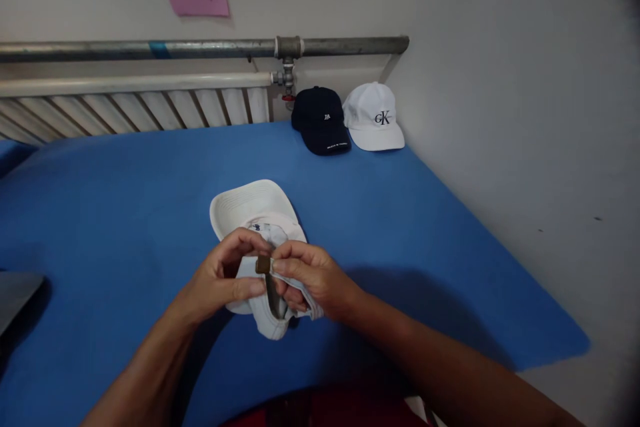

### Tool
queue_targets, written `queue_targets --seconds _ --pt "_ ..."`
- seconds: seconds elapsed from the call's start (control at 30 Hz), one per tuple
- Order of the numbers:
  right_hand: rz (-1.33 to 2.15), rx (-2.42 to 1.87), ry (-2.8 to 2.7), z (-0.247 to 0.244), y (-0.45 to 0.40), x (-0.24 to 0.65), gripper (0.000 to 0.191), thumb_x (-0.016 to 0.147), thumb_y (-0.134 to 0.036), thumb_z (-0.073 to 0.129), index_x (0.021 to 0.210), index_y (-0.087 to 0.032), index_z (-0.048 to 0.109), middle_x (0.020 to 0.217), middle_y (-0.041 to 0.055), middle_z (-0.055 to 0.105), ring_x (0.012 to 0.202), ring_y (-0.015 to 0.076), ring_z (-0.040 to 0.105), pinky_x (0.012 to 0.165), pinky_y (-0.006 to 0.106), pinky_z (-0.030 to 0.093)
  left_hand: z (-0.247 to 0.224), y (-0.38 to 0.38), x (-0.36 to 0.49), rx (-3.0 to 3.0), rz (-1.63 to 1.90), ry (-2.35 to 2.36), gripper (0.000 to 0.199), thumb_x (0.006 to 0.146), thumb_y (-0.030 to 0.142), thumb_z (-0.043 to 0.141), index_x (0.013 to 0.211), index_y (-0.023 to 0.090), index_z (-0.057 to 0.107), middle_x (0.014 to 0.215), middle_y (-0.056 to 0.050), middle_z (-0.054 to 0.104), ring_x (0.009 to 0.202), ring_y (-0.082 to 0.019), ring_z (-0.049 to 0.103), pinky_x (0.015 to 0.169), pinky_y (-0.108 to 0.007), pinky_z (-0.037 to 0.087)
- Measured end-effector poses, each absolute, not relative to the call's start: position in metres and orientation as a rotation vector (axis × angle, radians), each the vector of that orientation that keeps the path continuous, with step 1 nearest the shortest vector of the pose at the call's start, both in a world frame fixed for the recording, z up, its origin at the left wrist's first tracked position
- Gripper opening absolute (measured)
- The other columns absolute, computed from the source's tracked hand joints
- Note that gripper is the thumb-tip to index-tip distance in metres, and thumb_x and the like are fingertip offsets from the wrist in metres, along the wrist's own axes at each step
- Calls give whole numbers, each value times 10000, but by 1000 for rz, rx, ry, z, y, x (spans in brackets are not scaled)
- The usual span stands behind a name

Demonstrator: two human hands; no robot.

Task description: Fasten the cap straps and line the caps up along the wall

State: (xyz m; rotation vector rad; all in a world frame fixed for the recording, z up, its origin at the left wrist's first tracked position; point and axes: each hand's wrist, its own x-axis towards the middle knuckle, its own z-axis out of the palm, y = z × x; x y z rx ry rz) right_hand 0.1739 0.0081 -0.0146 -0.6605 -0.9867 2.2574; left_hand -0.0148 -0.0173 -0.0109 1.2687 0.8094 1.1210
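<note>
A white baseball cap (pixel 253 203) is held over the blue table, its brim pointing away from me and its inside partly showing. At its back strap sits a small brown-bronze buckle (pixel 263 264). My left hand (pixel 225 277) grips the cap's back edge on the buckle's left side, thumb below and fingers above. Just right of the buckle, my right hand (pixel 310 273) pinches the strap between thumb and forefinger, with the other fingers curled beneath. The strap's end is partly hidden by my fingers.
A black cap (pixel 320 117) and another white cap (pixel 374 113) stand at the far right of the blue table (pixel 125 213). Behind run a radiator (pixel 200 107) and a metal pipe (pixel 210 49). A grey flat object (pixel 17 297) lies at the left edge. A wall rises on the right.
</note>
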Motion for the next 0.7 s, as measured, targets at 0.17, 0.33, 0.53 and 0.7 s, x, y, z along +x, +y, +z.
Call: queue_targets --seconds 0.17,0.33,0.53,0.7 --pt "2247 -619 -1006 -16 10 175 154 774 -288 693 800 -181 586 572 -52 607 359 38 406 327 150 319 -13 -18 -10 1354 1270 944 185 744 202 779 906 281 737 892 7 682 873 -148 606 807 -236 472" --pt "2279 -598 -965 -17 12 175 157 779 -286 693 799 -184 576 574 -54 607 361 37 400 334 153 318 -13 -18 -7 1276 1265 995 179 727 218 794 883 296 751 841 22 696 820 -137 608 768 -227 470" --pt "2341 -548 -942 -16 11 175 181 789 -293 703 780 -184 559 590 -46 608 370 39 407 334 152 315 -15 -20 -6 1188 1287 1028 147 734 236 789 863 300 761 863 25 696 833 -134 609 774 -221 471" --pt "2308 -538 -874 -17 9 173 156 801 -268 689 796 -182 559 589 -50 605 380 36 393 348 152 318 -16 -19 -5 1200 1296 1040 142 720 227 798 850 272 762 880 -3 697 860 -163 621 792 -254 489"
